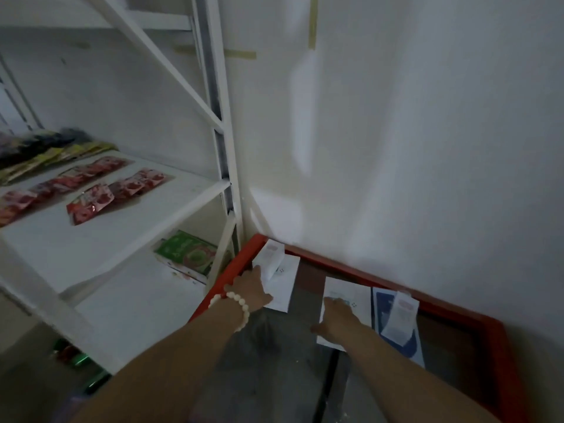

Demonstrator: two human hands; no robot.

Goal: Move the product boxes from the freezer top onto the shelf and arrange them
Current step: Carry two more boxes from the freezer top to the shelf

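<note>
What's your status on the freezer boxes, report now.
Left hand on the white box by the freezer's red rim. Right hand on the middle white box. Blue box untouched. Nothing lifted. Shelf path clear.

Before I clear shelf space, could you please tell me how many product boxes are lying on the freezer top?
3: a white flat box under the left hand, another white box under the right hand, and a dark blue box rightmost. More may be hidden.
</note>
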